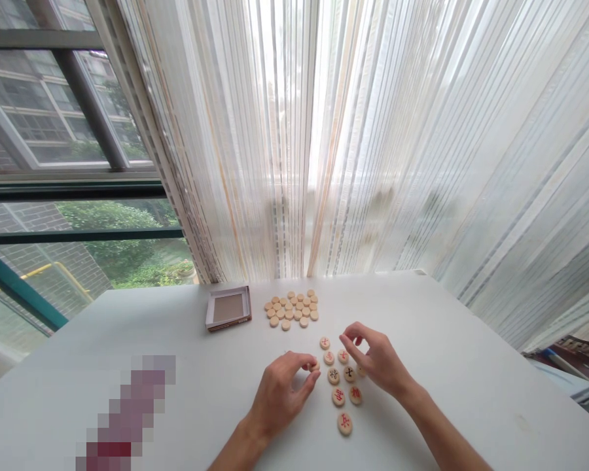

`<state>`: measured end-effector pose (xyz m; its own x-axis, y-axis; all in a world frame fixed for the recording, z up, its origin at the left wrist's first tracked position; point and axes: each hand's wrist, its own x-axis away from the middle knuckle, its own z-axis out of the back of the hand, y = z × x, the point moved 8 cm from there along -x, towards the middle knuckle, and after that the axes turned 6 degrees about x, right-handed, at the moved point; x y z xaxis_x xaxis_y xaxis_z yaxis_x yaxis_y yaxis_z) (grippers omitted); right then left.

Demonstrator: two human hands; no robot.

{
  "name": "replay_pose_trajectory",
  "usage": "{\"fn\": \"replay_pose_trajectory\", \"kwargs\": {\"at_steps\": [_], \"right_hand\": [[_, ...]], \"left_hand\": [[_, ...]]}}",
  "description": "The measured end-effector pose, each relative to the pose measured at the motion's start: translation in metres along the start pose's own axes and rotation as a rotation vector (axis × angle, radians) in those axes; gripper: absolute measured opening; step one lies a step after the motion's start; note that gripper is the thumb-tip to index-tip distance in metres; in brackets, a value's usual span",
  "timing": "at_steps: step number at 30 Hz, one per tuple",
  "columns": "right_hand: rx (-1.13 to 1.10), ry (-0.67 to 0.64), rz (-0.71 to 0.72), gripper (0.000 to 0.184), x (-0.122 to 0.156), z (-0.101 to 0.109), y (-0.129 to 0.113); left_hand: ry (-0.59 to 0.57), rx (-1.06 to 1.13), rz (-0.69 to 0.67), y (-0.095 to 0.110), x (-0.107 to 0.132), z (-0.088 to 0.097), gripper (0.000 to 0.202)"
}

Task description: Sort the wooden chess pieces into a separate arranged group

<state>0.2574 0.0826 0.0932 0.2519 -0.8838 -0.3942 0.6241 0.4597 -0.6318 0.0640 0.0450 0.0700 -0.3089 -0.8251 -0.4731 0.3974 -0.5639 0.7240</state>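
My left hand [281, 392] pinches a round wooden Chinese chess piece [315, 367] between thumb and forefinger, at the left side of a small arrangement of face-up pieces. My right hand [375, 356] is over the right side of that group, thumb and forefinger drawn together; whether anything is between them I cannot make out. Just below those fingertips lies a red-marked piece [342, 356]. Two black-marked pieces [334, 375] sit in the middle, with red ones around them. Nearest me is a single red piece [344, 424]. Another piece is partly hidden under my right hand.
Farther back on the white table [177, 405] lies a cluster of blank-topped wooden pieces [288, 307]. Left of it stands a shallow open box [228, 309]. A striped curtain [294, 163] hangs behind the table, with a window [69, 111] at left. A blurred patch covers the lower left.
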Motion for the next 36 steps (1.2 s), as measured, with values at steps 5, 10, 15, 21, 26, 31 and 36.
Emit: {"fn": "replay_pose_trajectory", "kwargs": {"at_steps": [5, 10, 15, 21, 26, 31, 36], "right_hand": [[0.083, -0.019, -0.016, 0.022, -0.005, 0.011, 0.02], [0.09, -0.037, -0.011, 0.023, -0.005, 0.007, 0.022], [0.073, 0.022, 0.03, 0.021, -0.004, 0.01, 0.014], [0.04, 0.005, 0.026, 0.019, -0.003, 0.006, 0.013], [0.032, -0.016, 0.032, 0.019, -0.004, 0.002, 0.015], [-0.026, -0.019, -0.043, 0.02, -0.004, 0.0, 0.02], [-0.143, -0.048, -0.092, 0.023, -0.012, -0.01, 0.029]], "left_hand": [[-0.063, -0.096, 0.011, -0.003, 0.0, -0.011, 0.011], [-0.123, -0.16, 0.008, 0.002, 0.001, -0.016, 0.012], [-0.142, -0.166, -0.027, 0.003, 0.002, -0.016, 0.014], [-0.164, -0.157, -0.03, 0.002, 0.002, -0.016, 0.015], [-0.165, -0.13, -0.016, 0.0, 0.002, -0.014, 0.018], [-0.181, -0.124, -0.02, 0.001, 0.001, -0.015, 0.019], [-0.175, -0.115, -0.016, 0.001, 0.0, -0.015, 0.018]]}}
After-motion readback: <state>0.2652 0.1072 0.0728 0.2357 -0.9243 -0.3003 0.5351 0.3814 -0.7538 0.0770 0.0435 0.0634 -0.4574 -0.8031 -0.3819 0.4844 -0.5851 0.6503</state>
